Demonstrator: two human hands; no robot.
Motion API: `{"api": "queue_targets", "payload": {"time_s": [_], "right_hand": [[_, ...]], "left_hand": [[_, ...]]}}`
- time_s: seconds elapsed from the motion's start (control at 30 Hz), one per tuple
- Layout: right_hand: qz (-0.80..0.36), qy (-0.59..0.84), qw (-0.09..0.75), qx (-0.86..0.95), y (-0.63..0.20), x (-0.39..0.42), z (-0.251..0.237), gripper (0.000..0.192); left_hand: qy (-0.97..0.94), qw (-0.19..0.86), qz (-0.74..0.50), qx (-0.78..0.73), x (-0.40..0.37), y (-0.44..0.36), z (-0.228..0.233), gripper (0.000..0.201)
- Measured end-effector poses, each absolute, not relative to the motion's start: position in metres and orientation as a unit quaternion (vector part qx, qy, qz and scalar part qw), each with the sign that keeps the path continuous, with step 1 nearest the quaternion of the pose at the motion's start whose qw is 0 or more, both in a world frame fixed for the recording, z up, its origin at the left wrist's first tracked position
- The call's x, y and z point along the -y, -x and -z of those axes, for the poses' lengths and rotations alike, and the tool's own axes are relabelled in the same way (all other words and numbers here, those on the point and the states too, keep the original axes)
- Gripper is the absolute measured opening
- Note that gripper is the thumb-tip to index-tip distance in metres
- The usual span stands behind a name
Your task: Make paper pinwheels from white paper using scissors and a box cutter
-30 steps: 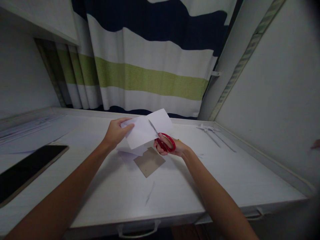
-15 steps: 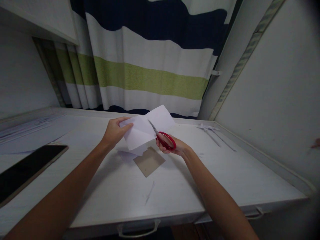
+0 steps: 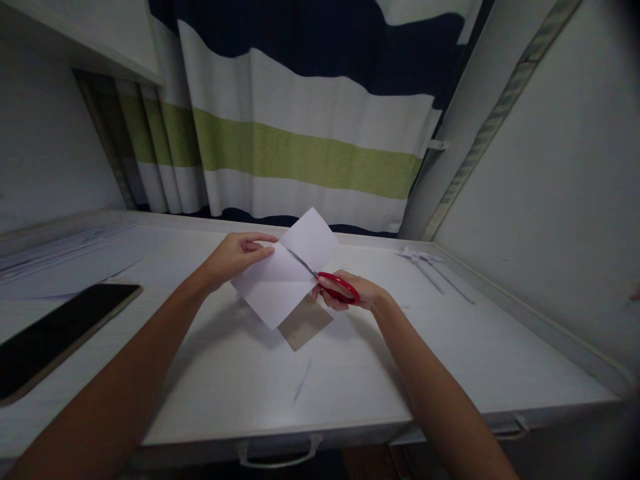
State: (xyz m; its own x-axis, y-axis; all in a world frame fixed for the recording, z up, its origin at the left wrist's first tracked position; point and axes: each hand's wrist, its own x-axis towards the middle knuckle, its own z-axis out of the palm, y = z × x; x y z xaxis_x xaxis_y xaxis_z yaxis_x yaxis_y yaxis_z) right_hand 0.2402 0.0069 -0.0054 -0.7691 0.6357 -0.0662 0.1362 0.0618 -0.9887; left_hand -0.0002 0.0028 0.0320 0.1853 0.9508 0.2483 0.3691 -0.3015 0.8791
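- Right now my left hand [image 3: 235, 256] pinches the upper left edge of a white sheet of paper [image 3: 280, 280], thumb and fingers closed on it, holding it up off the desk [image 3: 350, 373].
- My right hand [image 3: 350, 292] is wrapped through the red handles of a pair of scissors [image 3: 327, 280], fingers curled shut around the loops.
- The blades point up and to the left, lying across the sheet near its middle crease; whether they are parted or closed I cannot tell.
- The paper hangs tilted like a diamond, one corner pointing up toward the curtain [image 3: 300, 133] and another down toward me.
- Just below the sheet's lower corner a brown piece of cardboard [image 3: 305, 323] lies flat on the desk, partly covered by the paper.
- A thin sliver of paper [image 3: 301, 383] lies on the desk nearer to me.
- Off to my left a dark phone [image 3: 55, 333] lies face up, well apart from my hands.
- Far to my right, near the wall, sit some narrow white paper strips [image 3: 425, 263].
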Motion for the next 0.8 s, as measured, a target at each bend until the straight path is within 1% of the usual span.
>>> {"api": "queue_targets", "payload": {"time_s": [0.1, 0.33, 0.8], "right_hand": [[-0.633, 0.266, 0.188, 0.702, -0.2419, -0.0080, 0.0062, 0.039], [-0.666, 0.258, 0.177, 0.677, -0.2412, -0.0067, 0.0054, 0.039], [-0.653, 0.273, 0.181, 0.683, -0.2388, -0.0063, 0.0080, 0.042]], "left_hand": [[-0.692, 0.370, -0.407, -0.467, -0.0016, -0.0015, -0.0317, 0.045], [-0.683, 0.381, -0.422, -0.459, -0.0017, -0.0027, -0.0301, 0.044], [-0.677, 0.388, -0.419, -0.464, -0.0023, -0.0032, -0.0298, 0.044]]}}
